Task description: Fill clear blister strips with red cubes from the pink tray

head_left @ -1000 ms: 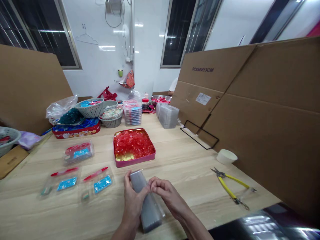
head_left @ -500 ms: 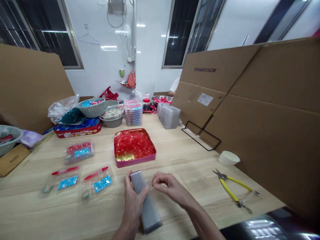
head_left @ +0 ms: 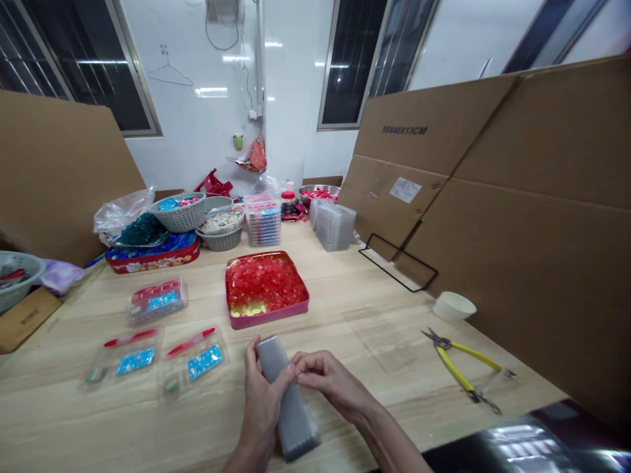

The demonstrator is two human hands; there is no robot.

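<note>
Head view — left hand (head_left: 261, 407) clamps a slim grey plastic case (head_left: 296, 420), right hand (head_left: 330, 381) pinching its edge — just nearer than a pink tin tray (head_left: 271, 318).

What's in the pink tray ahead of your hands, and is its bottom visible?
Translucent red pieces fill the pink tray, with a yellow patch at the near left. The pieces cover most of the bottom.

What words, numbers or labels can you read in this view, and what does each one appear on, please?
"50X40X13CM", printed on the flattened cardboard carton.
The white label on that carton is too small to read.
The dark marks on the wooden block are too blurred to read.
</note>
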